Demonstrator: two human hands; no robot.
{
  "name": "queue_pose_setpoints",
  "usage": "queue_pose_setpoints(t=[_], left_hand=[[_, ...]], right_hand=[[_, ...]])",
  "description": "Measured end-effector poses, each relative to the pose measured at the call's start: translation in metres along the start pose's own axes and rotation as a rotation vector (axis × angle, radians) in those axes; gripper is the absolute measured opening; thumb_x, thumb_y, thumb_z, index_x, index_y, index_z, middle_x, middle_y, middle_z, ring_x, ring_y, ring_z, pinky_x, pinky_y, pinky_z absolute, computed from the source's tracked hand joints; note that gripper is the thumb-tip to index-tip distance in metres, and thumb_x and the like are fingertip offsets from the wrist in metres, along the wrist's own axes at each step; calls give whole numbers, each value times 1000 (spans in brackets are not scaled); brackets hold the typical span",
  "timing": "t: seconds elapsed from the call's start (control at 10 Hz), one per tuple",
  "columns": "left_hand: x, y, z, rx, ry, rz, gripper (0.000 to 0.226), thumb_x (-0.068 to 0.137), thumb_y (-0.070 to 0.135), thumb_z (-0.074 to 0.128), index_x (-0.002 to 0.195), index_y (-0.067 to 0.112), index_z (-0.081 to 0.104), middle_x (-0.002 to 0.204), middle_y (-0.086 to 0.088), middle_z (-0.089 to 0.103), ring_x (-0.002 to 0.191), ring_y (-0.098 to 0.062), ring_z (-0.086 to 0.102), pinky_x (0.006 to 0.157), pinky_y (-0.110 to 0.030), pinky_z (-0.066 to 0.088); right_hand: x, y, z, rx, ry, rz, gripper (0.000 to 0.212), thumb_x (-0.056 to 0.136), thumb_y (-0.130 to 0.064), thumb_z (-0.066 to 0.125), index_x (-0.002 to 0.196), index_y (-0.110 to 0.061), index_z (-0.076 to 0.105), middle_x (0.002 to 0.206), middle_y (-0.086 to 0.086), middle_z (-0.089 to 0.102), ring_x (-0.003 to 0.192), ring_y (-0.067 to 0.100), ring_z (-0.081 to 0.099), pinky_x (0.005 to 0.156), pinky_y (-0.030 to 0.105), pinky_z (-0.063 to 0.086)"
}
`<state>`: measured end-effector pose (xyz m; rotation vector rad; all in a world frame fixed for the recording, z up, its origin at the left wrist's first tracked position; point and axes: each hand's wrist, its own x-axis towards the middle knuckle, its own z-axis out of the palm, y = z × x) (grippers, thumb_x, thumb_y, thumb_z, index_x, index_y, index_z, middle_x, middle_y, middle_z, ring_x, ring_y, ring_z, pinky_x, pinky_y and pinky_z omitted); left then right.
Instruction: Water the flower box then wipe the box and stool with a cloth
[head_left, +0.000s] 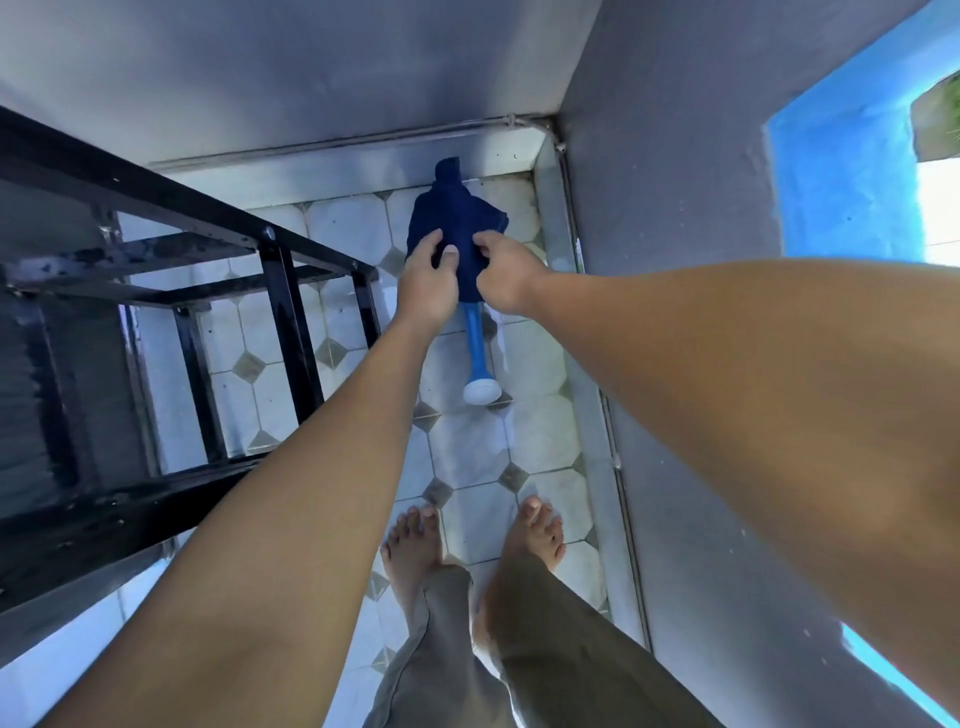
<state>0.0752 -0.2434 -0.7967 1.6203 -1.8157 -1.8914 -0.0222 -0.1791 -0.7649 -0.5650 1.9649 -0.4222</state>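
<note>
Above the floor tiles (467, 457), your left hand (423, 283) and right hand (506, 275) both pinch the cloth (457, 213). It hides the watering can (475, 343) body; a black frame (289, 312) stands beside.

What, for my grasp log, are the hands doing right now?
Left hand: gripping the dark blue cloth.
Right hand: gripping the same cloth.

Barefoot person in loose olive-grey trousers (571, 675).
Both arms (291, 519) bare down to the left hand (423, 288) and right hand (506, 278); creased trouser legs end just above bare feet (415, 545) on the tiled floor (467, 457).
</note>
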Motion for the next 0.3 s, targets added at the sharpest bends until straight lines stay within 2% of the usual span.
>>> queue_pose_setpoints(t=[0.1, 0.2, 0.3], left_hand=[[-27, 11, -13, 66, 58, -12, 53, 96, 40, 43, 144, 19, 44, 147, -3, 49, 133, -18, 47, 112, -31, 36], [-62, 43, -32, 192, 127, 45, 57, 94, 44, 43, 145, 20, 44, 147, -2, 49, 132, -19, 46, 113, -38, 35], [-126, 84, -49, 330, 195, 85, 50, 100, 33, 42, 147, 17, 40, 149, -4, 44, 135, -20, 41, 105, -27, 29]], right_hand=[[-30, -7, 9, 41, 41, 22, 63, 94, -5, 45, 155, -18, 32, 142, 11, 53, 123, 31, 56, 106, 42, 47], [-78, -29, 1, 183, 221, -57, 64, 93, 3, 43, 153, -19, 38, 145, 10, 52, 124, 29, 55, 103, 42, 48], [-141, -48, -7, 207, 350, -153, 62, 94, 5, 42, 152, -19, 42, 152, 8, 47, 132, 27, 48, 107, 44, 44]])
